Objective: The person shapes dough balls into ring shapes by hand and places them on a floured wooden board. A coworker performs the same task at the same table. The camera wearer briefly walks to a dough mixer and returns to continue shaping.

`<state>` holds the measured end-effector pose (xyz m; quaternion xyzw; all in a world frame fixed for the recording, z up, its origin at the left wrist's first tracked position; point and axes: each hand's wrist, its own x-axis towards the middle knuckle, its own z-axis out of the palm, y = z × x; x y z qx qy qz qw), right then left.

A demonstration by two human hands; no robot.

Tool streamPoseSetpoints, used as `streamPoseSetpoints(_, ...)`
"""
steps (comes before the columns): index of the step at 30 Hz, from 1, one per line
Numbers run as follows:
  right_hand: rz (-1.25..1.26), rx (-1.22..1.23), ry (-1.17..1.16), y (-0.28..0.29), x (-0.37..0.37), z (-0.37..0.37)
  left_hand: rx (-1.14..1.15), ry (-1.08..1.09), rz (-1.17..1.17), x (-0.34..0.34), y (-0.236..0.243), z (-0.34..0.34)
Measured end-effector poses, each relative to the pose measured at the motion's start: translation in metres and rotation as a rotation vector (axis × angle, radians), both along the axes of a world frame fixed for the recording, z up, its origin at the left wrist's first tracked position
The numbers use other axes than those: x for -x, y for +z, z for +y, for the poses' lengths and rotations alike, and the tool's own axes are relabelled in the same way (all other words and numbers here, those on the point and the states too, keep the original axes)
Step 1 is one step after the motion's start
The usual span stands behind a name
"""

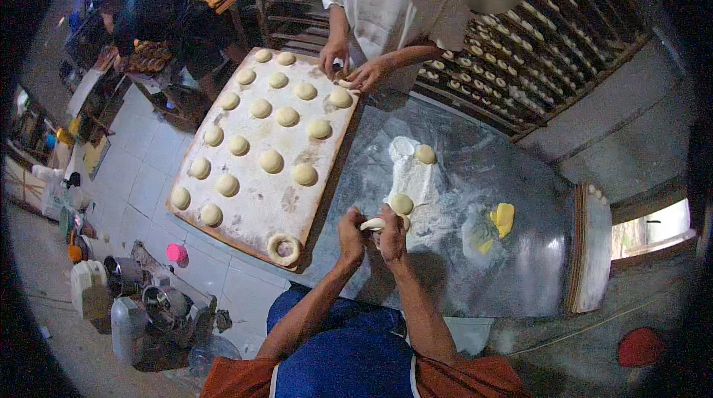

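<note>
My left hand (350, 238) and my right hand (394, 240) are closed around a pale dough ring (375, 224) held over the steel table (460, 272). Just beyond my fingers a dough ball (401, 203) rests on spilled flour (416, 183), with another ball (425, 154) farther back. To the left lies a floured board (252, 138) bearing several round dough balls (287, 116) in rows and a finished-looking dough ring (284, 248) at its near right corner.
A co-worker (386, 4) handles dough at the board's far edge; another person (163, 19) stands back left. Shaped dough fills a slatted rack (505, 71). Yellow plastic (502, 220) and stacked boards (590, 249) lie right. Jugs (128, 331) and pots (167, 305) are low left.
</note>
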<state>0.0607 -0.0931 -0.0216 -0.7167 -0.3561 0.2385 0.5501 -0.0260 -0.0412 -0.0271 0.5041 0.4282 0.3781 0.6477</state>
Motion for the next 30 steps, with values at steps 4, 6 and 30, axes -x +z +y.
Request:
streamPoseSetpoints(4,0.28,0.298,0.056,0.048,0.022,0.01,-0.24,-0.072,0.135,0.021,0.009,0.017)
streamPoseSetpoints(6,0.125,0.235,0.125,0.052,0.037,0.027,-0.57,-0.018,0.383,0.033,0.002,0.023)
streamPoseSetpoints(30,-0.294,0.146,0.525,0.053,0.16,0.077,-0.762,0.016,0.456,0.185,0.019,0.077)
